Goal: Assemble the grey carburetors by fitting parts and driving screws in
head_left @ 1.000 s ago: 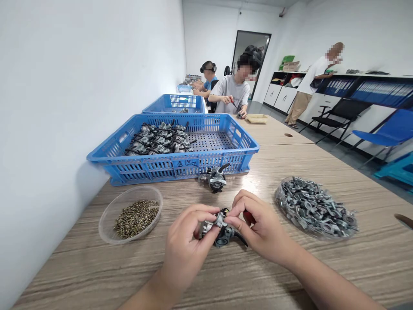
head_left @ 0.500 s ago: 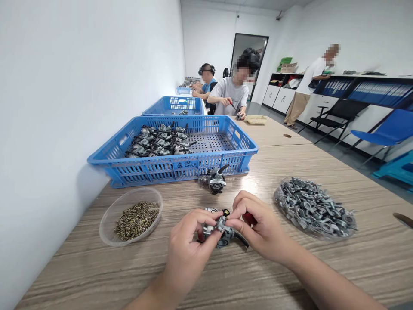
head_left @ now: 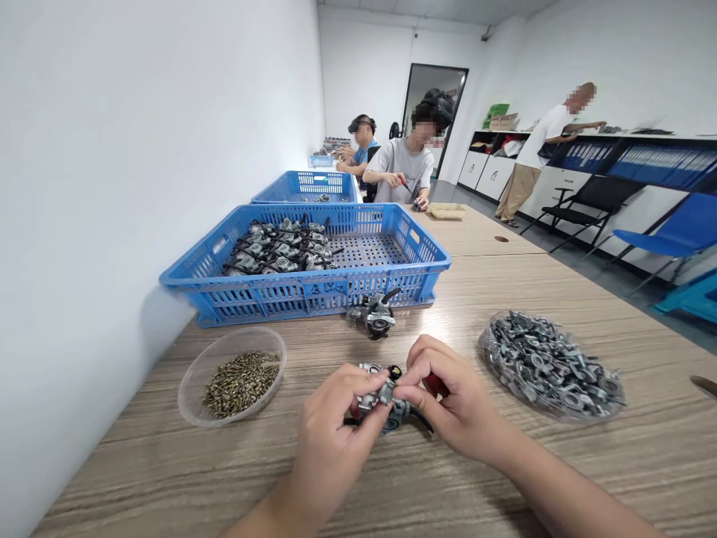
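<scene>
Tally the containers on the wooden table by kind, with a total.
Blue perforated plastic crates: 2, the near one with grey metal carburettors in it and the far one behind it.
Clear round plastic bowls: 2, one of brass-coloured screws and one of grey metal fittings.
Shallow tan tray: 1.
Total: 5.

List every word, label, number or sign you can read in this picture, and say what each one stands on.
None can be read for certain.
Dark handwritten marks on the front wall of the near blue crate: too blurred to read.
Blue binders on the far shelf: spine labels too small to read.
The metal part held between the left hand and the right hand: no legible marking shows.
</scene>
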A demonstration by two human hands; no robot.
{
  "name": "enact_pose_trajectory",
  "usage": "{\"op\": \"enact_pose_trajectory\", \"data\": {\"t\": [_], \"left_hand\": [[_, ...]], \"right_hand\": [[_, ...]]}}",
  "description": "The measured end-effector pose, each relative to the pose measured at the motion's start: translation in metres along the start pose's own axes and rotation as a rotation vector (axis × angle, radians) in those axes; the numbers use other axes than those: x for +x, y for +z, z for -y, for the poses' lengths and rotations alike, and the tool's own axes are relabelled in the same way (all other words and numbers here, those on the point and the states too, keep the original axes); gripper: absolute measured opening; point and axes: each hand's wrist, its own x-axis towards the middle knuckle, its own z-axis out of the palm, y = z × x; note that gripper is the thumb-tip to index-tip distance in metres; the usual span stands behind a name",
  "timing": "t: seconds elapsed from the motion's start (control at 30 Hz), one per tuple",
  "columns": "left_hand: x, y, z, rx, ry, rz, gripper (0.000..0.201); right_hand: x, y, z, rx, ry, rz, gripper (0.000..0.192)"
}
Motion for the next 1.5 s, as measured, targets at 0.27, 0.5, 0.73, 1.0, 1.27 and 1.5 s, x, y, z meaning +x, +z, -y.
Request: {"op": "enact_pose_trajectory", "data": {"t": [0.27,0.5,0.73,1.0,1.27,1.5], "left_hand": [[0.001,0.001,-0.001,-0.001,0.024,-0.006,0.021],[-0.001,0.001,0.001,-0.004,0.050,0.003,0.020],[-0.001,0.001,-0.001,-0.010,0.020,0.010,0.019],[0.000,0.001,-0.005,0.043,-0.083,-0.047,0.020],[-0.001,0.003,0.000,-0.004,-0.030,-0.041,0.015],[-0.001,0.002,0.000,0.016,-0.019,-0.047,0.013]], "right_hand": [[0.001,-0.003,0.001,-0.042,-0.064,0.035,0.012],[0.000,0.000,0.003,0.055,0.048,0.014,0.015],[0.000,0.002,-0.001,0.282,0.229,0.036,0.013],[0.007,-0.008,-0.005,0.410,0.353,0.160,0.017],[0.008,-0.010,-0.006,0.542,0.432,0.185,0.023],[0.007,-0.007,-0.007,0.546,0.479,0.160,0.025]]}}
